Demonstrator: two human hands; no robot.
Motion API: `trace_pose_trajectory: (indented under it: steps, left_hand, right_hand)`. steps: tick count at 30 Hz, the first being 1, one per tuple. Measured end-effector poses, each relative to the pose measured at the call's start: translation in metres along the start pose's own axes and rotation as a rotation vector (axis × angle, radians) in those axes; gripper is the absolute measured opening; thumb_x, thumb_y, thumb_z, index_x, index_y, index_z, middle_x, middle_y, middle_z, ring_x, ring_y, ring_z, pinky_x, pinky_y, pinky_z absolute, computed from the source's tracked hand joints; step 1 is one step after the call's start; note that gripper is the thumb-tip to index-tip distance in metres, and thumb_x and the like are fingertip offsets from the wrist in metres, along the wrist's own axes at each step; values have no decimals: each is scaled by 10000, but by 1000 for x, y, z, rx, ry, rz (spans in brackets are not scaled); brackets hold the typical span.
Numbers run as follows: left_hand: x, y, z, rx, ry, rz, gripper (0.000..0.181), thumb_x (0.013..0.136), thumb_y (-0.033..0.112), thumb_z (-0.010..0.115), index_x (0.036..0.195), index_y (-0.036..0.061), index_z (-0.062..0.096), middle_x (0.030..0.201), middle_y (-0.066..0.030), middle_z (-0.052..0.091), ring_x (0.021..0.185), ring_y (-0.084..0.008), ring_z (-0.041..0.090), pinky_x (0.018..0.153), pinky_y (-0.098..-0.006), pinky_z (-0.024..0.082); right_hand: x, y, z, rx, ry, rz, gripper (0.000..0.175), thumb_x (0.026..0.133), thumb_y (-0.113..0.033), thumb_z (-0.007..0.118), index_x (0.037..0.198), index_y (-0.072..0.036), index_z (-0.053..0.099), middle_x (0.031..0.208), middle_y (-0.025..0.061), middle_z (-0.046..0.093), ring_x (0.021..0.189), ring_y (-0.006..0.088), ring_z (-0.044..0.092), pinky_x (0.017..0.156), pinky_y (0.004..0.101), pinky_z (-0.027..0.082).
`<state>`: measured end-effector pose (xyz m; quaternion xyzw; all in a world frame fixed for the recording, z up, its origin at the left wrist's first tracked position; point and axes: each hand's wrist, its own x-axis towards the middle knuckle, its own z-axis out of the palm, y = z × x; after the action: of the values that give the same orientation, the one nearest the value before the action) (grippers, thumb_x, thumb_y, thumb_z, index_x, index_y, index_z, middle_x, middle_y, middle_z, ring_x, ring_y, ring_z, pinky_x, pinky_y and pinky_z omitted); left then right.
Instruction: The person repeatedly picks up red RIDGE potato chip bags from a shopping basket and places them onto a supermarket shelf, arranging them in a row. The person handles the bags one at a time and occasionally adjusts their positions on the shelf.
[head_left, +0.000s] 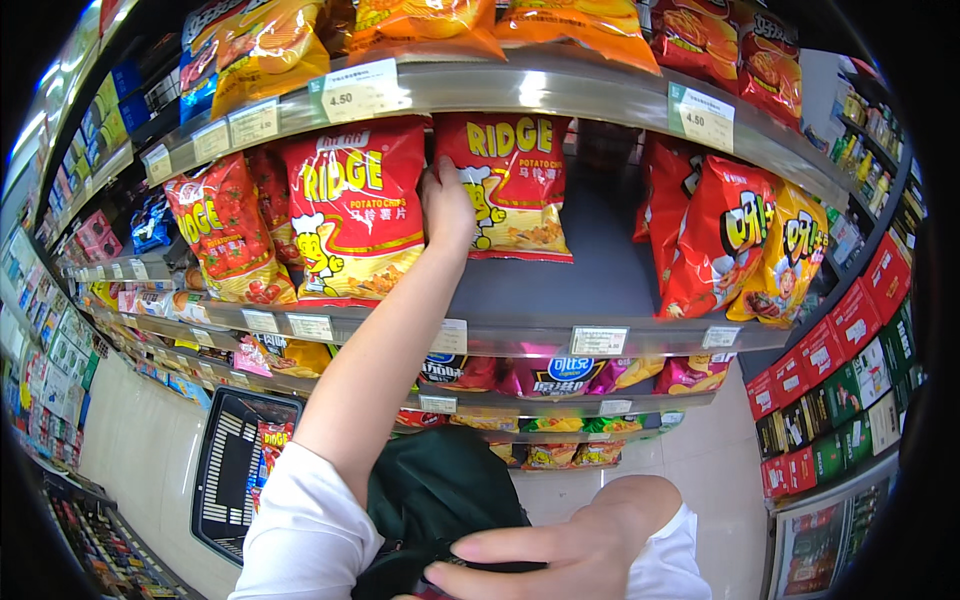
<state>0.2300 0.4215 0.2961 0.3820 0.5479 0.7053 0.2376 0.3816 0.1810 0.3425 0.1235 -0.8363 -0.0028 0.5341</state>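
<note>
On the middle shelf, my left hand (448, 204) reaches between two red and yellow bags of ridged potato chips. Its fingertips lie on the left edge of the right-hand bag (521, 187), while the back of the hand is beside the left-hand bag (358, 214). Whether it grips either bag is hard to tell. My right hand (525, 562) is near the bottom edge of the view, close to my body, at a dark item whose kind is unclear; its fingers are partly cut off. Dark green cloth (446, 480) hangs in front of me.
A black shopping basket (202, 480) with snack bags stands on the floor at lower left. Tomato-patterned chip bags (229, 232) stand left, red and yellow snack bags (720, 232) right. The upper shelf's metal edge (532, 86) runs above my left hand. Stacked drink cartons (832, 352) are at far right.
</note>
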Motion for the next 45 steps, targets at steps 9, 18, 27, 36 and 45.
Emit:
trace_pose_trajectory:
  steps: [9,18,27,36,45]
  left_hand:
    - [28,-8,6,-333,-9,-88,586,857,487,318,1190,20,435,1147,-108,509,1011,-199,505,854,-302,388]
    - [6,-21,50,-24,-151,-144,737,835,571,155,915,-15,596,961,-243,566,992,-392,484,864,-412,340]
    - [-33,5,72,57,-202,-103,625,861,512,120,1116,89,503,1055,-202,541,1020,-394,464,870,-418,355]
    - [-34,12,25,-201,-115,-62,562,870,402,321,1230,-29,334,1236,-238,381,1158,-336,353,961,-338,265]
    - [-4,0,-6,-395,-2,160,448,874,315,379,1150,-37,414,1165,-203,454,1100,-305,410,949,-326,277]
  right_hand:
    - [-55,185,-9,-169,113,1064,591,849,-214,458,1303,-5,144,1286,216,278,1222,289,270,992,332,235]
    - [-115,237,-46,-187,299,1222,579,856,-228,459,1286,26,168,1238,198,358,1149,250,370,956,301,292]
    - [-112,214,-58,-464,349,1120,567,867,-216,411,1282,76,158,1312,275,197,1222,364,213,1007,376,193]
    - [-75,167,-10,-674,257,843,546,832,-89,454,1311,-32,197,1355,213,143,1261,344,165,1019,398,153]
    - [-57,169,59,-227,168,904,453,887,-207,395,1276,-6,279,1326,152,287,1239,260,250,1021,343,152]
